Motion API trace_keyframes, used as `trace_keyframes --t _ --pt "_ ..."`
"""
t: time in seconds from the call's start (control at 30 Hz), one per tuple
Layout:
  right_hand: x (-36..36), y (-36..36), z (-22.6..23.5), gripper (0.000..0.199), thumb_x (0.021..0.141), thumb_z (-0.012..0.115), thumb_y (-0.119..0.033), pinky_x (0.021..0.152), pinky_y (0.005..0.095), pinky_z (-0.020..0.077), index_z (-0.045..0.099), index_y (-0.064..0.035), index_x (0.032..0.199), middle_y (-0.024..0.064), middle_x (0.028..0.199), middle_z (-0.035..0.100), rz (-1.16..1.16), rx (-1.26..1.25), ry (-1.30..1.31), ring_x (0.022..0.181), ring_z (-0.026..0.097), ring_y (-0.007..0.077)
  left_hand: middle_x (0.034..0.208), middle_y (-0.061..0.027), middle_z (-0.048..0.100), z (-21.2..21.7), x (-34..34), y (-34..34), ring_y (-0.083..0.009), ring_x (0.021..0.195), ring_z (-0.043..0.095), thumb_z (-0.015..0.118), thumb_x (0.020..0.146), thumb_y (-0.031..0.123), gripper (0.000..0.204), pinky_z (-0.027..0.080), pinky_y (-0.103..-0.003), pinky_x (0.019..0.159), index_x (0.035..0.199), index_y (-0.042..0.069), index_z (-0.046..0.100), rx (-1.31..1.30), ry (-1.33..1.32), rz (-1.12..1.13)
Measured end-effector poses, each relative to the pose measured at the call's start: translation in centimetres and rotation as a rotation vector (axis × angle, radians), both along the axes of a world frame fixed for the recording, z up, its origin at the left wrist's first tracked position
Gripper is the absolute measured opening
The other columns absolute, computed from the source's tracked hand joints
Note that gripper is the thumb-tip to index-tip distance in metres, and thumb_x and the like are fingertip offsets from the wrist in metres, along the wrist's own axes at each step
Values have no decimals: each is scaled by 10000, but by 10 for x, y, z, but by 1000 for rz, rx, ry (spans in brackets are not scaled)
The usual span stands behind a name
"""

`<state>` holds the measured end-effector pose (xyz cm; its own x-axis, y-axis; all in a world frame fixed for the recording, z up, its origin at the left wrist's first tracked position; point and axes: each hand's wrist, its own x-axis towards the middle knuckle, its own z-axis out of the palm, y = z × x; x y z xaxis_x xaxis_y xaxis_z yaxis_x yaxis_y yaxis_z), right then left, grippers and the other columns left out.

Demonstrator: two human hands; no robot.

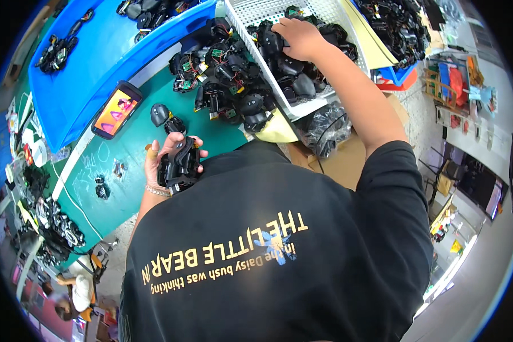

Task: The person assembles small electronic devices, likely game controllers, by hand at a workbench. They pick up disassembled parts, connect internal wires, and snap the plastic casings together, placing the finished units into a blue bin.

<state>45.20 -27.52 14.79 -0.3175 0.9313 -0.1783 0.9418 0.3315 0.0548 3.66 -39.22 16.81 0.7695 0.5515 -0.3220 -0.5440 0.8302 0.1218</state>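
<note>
Head view. The left hand (164, 155) is held close to the chest, above the near edge of the green mat (128, 151). Its fingers (183, 138) are curled and clamped around a black plastic housing (179, 166), thumb on the near side, the part seated in the palm with its lower end projecting below the hand. The right hand (298, 35) is extended into the white perforated basket (251, 11), palm down, fingers bent onto a black shell part (271, 41) at the top of the pile; whether they have closed on it cannot be told.

Assessment: the housing appears rigid moulded plastic, light, with a smooth and probably somewhat slippery surface. Similar pieces in the loose heap (225, 77) beside the basket show small green boards and thin wires, so any exposed electronics are judged fragile. Hold is best taken on the outer shell, across its broad sides, clear of wiring.

A phone (117, 109) with a lit screen lies on the mat against the blue tray (80, 68).
</note>
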Motion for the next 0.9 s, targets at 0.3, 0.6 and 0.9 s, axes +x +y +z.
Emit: trace_keyframes --t 0.3,0.6,0.9 --pt "13 11 14 355 749 659 -104 858 407 464 547 -44 1081 155 1021 627 -47 -248 346 981 598 345 1248 -277 456 18 26 -23 -437 1133 511 457 915 532 526 523 -522 834 1199 90 492 43 20 213" --pt "-69 -34 122 194 662 557 72 852 357 419 545 -20 832 108 938 549 163 220 828 940 529 317 1235 -254 468 21 -22 -36 -412 1123 500 494 906 526 514 519 -523 823 1201 106 505 14 65 308" --pt "-214 -81 160 179 563 665 -34 796 391 451 578 -71 715 104 966 545 494 511 985 929 535 312 1254 -285 500 44 -68 3 -457 1108 547 473 913 510 499 543 -516 810 1172 87 527 82 34 159"
